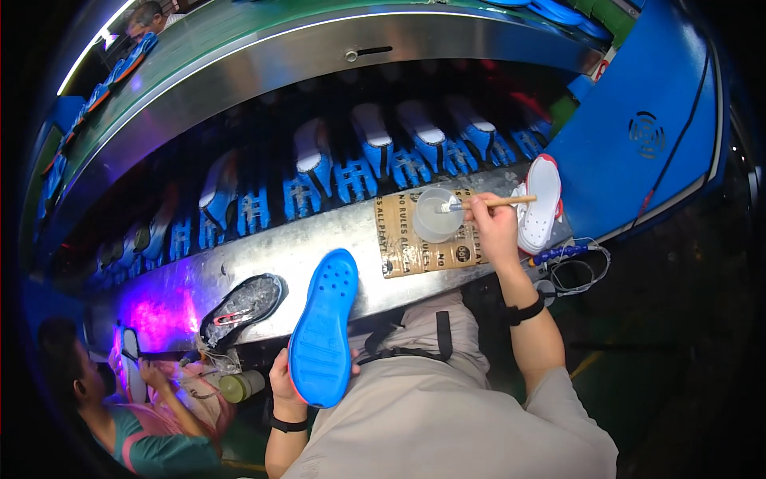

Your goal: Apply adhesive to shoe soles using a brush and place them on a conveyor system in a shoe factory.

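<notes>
My left hand point(282, 382) grips a blue shoe sole point(321, 335) by its heel end, with the hollow, patterned side facing up and the toe pointing away from me. In my right hand point(492, 225) is a brush point(503, 203) with a wooden handle. Its pale bristles reach over a translucent round tub point(435, 223), which stands on a flattened piece of printed cardboard point(407, 259) on the metal ledge. Just right of the right hand, a white shoe point(541, 209) with red edging lies with its underside up.
Behind the metal ledge point(351, 263), several shoe uppers point(313, 152) hang on blue holders. A black sole-shaped tray point(242, 307) with clear wrapping lies left. A co-worker point(152, 415) at lower left holds a shoe. A blue machine housing point(654, 120) and coiled cable point(586, 267) are right.
</notes>
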### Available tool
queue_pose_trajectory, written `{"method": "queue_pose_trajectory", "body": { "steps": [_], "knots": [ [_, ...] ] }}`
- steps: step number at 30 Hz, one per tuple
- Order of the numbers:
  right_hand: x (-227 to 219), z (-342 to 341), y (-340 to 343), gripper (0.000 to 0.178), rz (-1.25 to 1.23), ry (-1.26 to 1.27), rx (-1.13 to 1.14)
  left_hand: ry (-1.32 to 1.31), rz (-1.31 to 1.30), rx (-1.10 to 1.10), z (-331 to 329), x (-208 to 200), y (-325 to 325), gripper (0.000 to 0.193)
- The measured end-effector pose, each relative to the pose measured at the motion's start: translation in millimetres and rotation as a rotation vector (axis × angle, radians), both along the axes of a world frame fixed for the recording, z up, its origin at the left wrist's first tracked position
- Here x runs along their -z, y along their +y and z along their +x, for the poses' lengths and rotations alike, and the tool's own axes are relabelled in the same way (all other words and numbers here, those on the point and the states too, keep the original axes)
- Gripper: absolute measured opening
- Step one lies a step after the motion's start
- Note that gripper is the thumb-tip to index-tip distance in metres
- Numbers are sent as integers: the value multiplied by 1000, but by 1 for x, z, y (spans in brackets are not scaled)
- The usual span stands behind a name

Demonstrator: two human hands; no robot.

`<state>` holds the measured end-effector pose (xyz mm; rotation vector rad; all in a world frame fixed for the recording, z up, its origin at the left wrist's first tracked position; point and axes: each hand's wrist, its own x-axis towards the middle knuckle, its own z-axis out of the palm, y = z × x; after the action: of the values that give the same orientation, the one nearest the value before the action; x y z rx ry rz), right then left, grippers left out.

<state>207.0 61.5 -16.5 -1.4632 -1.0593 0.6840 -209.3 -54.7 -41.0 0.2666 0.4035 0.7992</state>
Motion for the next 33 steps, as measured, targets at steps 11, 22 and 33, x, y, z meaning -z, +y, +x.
{"method": "queue_pose_trajectory", "body": {
  "steps": [11, 22, 33],
  "knots": [
    [3, -6, 20, 29, -154, -367, -33, 109, 237, -37, 37, -8, 38, 104],
    [-14, -31, -8, 17, 116, -259, -26, 108, 319, -99, 44, -13, 50, 113],
    [-54, -131, -45, 21, 252, 12, -486, -174, 164, -144, 34, -8, 59, 112]
  ]
}}
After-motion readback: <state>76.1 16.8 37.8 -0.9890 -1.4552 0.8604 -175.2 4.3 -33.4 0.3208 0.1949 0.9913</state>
